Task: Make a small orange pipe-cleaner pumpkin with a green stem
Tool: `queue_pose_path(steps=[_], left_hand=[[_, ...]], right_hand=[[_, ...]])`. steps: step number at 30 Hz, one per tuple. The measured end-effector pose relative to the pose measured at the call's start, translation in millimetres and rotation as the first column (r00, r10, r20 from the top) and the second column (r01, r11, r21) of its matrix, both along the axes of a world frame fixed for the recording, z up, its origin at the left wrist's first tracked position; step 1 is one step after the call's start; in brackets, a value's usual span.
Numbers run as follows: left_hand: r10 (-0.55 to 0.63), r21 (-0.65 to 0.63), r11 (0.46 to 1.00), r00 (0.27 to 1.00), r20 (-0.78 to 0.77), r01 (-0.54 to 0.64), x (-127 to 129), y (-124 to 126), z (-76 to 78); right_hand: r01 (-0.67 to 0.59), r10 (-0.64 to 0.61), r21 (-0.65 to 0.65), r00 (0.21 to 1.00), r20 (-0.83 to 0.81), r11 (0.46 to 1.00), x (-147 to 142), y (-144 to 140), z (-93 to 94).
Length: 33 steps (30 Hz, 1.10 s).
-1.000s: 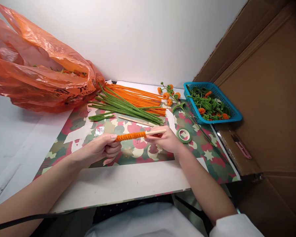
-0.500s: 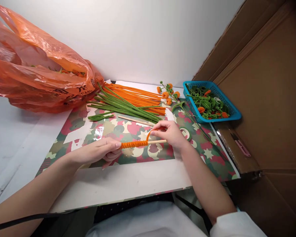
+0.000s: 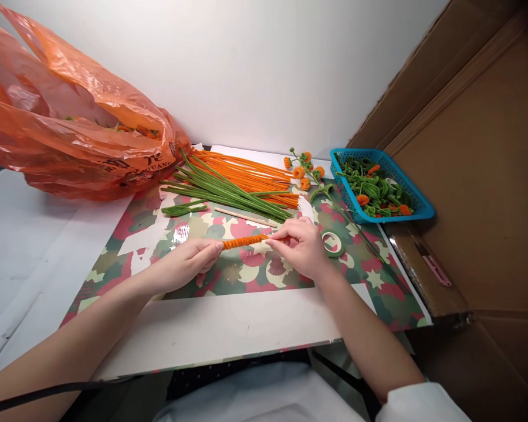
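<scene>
Above the patterned mat (image 3: 264, 275), the left hand (image 3: 189, 264) pinches the stick's coiled end while the right hand (image 3: 301, 246) grips the other end of the orange pipe cleaner (image 3: 244, 241); wrapping goes best with turns tight and touching.

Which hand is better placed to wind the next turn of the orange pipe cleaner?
Probably the right hand: its fingers pinch the orange pipe cleaner at the unwound end, while the left hand steadies the other end.

Two sticks (image 3: 246, 217), one basket (image 3: 420, 206)
</scene>
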State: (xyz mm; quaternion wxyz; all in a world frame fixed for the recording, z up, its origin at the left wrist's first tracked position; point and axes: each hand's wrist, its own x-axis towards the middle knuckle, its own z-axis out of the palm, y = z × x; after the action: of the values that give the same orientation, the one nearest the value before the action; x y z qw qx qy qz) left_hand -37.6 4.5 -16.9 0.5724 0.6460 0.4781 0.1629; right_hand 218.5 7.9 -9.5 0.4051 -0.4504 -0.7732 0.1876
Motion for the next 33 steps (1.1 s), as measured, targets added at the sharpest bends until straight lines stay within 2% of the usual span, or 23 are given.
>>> queue_pose_path(steps=[4, 8, 10, 12, 14, 17, 20, 23, 28, 33], left_hand=[[0.102, -0.044, 0.994, 0.985, 0.143, -0.096, 5.6, -1.3, 0.1], [0.205, -0.123, 0.977, 0.923, 0.326, -0.174, 11.2, -3.6, -1.9], [0.249, -0.184, 0.965, 0.883, 0.398, -0.189, 13.2, -4.4, -2.5], [0.263, -0.244, 0.956, 0.845, 0.465, -0.164, 13.7, -4.6, -2.7], [0.24, -0.286, 0.953, 0.818, 0.523, -0.097, 12.2, -4.5, -3.0], [0.15, -0.305, 0.952, 0.808, 0.57, 0.038, 7.0, -4.0, -3.8], [0.08, -0.303, 0.945, 0.814, 0.576, 0.122, 1.1, -3.6, -3.9], [0.033, -0.301, 0.938, 0.82, 0.572, 0.172, -2.9, -3.1, -2.4], [-0.057, -0.302, 0.915, 0.828, 0.557, 0.266, -5.9, -2.1, 2.4], [-0.172, -0.27, 0.912, 0.884, 0.435, 0.31, -7.7, -2.2, 8.3]], right_hand=[[0.031, -0.029, 0.034, 0.997, -0.071, 0.999, -1.7, -2.1, 0.4], [0.064, -0.063, 0.003, 0.987, -0.148, 0.998, -4.5, -3.7, 2.6], [0.044, -0.055, -0.063, 0.978, -0.2, 0.997, -6.1, -3.8, 2.1], [-0.008, -0.045, -0.184, 0.957, -0.286, 0.983, -7.3, -2.9, -0.4], [-0.088, -0.055, -0.338, 0.918, -0.392, 0.937, -7.8, -1.0, -3.8], [-0.213, -0.097, -0.542, 0.867, -0.488, 0.813, -6.5, 2.6, -6.4], [-0.322, -0.078, -0.611, 0.841, -0.536, 0.723, -2.5, 5.4, -3.4], [-0.376, -0.057, -0.624, 0.827, -0.56, 0.685, 2.3, 7.1, 1.9], [-0.342, -0.149, -0.671, 0.814, -0.561, 0.657, 7.2, 11.1, 3.5], [-0.358, -0.155, -0.681, 0.807, -0.57, 0.638, 13.0, 13.4, 1.3]])
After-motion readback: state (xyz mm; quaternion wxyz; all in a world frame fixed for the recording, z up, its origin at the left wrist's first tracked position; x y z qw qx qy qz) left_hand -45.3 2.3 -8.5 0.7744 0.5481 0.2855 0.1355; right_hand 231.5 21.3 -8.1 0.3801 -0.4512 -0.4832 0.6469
